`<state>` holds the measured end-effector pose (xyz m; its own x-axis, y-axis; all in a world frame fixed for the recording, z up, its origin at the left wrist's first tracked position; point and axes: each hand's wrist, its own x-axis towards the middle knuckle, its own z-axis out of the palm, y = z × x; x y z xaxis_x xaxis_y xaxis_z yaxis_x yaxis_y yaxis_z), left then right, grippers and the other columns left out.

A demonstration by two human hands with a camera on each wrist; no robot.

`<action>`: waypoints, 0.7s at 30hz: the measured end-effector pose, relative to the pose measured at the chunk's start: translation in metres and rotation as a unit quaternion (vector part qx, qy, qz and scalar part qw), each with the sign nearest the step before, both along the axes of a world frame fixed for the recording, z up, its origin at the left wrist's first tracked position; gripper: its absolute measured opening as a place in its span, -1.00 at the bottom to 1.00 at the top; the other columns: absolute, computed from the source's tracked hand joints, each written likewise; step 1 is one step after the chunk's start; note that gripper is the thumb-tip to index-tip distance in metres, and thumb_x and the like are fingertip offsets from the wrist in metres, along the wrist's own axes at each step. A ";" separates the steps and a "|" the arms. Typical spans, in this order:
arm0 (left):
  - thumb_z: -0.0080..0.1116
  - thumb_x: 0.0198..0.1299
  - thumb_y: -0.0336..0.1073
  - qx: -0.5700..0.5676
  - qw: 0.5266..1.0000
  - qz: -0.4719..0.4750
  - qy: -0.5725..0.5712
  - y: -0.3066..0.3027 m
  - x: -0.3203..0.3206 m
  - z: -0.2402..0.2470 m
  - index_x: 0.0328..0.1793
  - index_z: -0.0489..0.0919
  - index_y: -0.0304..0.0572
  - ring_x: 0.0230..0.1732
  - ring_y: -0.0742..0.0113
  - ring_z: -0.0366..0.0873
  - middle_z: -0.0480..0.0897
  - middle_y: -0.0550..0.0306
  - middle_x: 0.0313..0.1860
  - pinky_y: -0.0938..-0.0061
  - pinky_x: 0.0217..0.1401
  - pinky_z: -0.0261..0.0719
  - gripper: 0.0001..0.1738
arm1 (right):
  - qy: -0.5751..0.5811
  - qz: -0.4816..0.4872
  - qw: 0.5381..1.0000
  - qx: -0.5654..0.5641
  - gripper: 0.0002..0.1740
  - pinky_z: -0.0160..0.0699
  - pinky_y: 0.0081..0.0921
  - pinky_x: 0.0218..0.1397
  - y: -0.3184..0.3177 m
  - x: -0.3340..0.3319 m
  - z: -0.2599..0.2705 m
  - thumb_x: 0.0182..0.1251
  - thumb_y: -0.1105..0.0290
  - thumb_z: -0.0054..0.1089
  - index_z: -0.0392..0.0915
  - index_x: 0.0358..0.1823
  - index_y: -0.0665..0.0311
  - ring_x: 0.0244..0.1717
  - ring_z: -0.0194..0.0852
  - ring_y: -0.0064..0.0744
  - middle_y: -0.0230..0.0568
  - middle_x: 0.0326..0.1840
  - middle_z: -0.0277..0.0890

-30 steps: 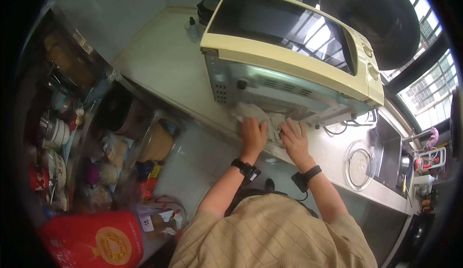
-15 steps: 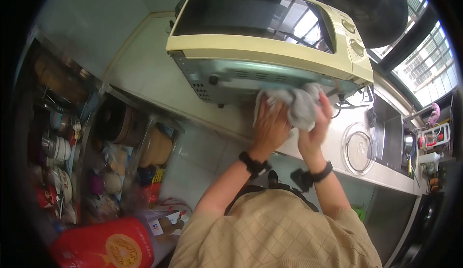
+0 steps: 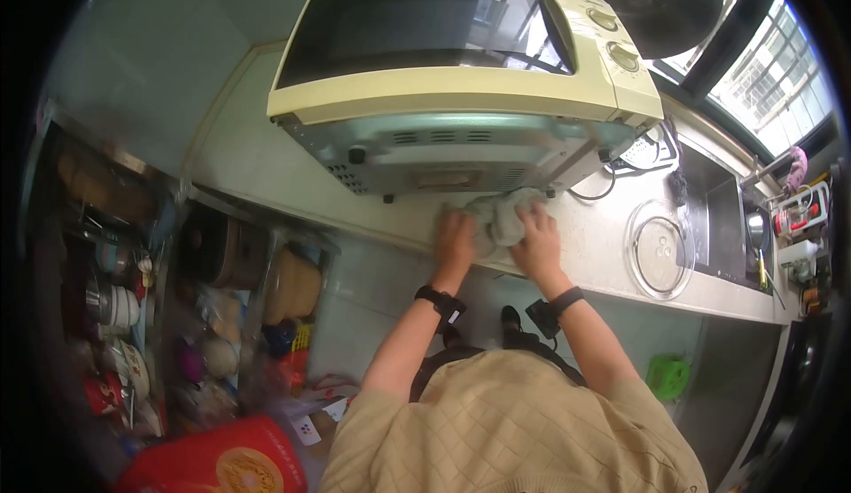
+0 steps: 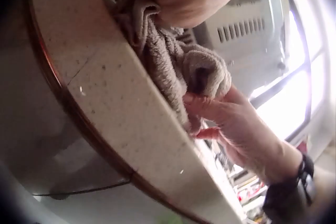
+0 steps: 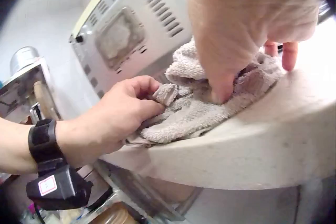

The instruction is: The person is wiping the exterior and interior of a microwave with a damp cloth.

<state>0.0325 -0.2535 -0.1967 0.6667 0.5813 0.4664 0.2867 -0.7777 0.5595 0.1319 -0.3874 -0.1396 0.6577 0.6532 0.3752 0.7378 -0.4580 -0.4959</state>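
Grey cloth (image 3: 496, 218) at the bench (image 3: 248, 152) edge, below the tipped microwave (image 3: 443, 76) — its underside label (image 3: 441, 178) too blurred to read; left hand (image 3: 455, 240) pinches a fold, right hand (image 3: 535, 243) grips the bunched end.

A glass plate (image 3: 659, 249) lies beside the sink (image 3: 714, 227), a green stool (image 3: 667, 376) below.

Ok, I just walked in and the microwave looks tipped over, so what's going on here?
A person stands at the counter with both hands on a grey cloth bunched near its front edge. The left hand pinches a fold of it, and the right hand digs its fingers into it. The cloth sits just in front of the metal underside of the cream microwave, which is tipped so its door faces up. A glass turntable plate lies on the counter to the right.
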 end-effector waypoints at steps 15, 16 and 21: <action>0.02 0.10 -0.36 -0.320 0.931 0.164 -0.066 -0.029 0.050 0.020 0.39 -0.04 -0.49 0.45 -0.08 -0.10 0.01 -0.34 0.41 0.26 0.47 -0.18 -0.23 | 0.729 -0.122 0.503 0.448 -0.74 0.66 -0.30 -0.17 0.029 0.029 -0.023 0.20 0.54 -0.07 0.30 -0.07 0.45 -0.28 0.50 -0.14 -0.14 -0.32 0.40; 0.04 0.08 -0.35 -0.306 0.942 0.128 -0.050 -0.047 0.062 0.016 0.39 -0.03 -0.50 0.45 -0.12 -0.10 0.00 -0.37 0.40 0.24 0.46 -0.16 -0.21 | 0.721 -0.100 0.470 0.499 -0.77 0.65 -0.29 -0.15 0.011 0.039 -0.025 0.24 0.49 -0.11 0.33 -0.10 0.41 -0.21 0.49 -0.12 -0.06 -0.21 0.44; 0.01 0.09 -0.36 -0.166 0.982 -0.062 0.065 -0.088 0.082 0.018 0.35 0.07 -0.45 0.34 -0.28 0.06 0.11 -0.45 0.32 0.09 0.38 0.04 -0.30 | 0.662 -0.169 0.483 0.548 -0.81 0.61 -0.41 -0.19 -0.005 0.040 -0.003 0.25 0.45 -0.10 0.40 -0.14 0.29 -0.17 0.51 -0.25 -0.17 -0.16 0.47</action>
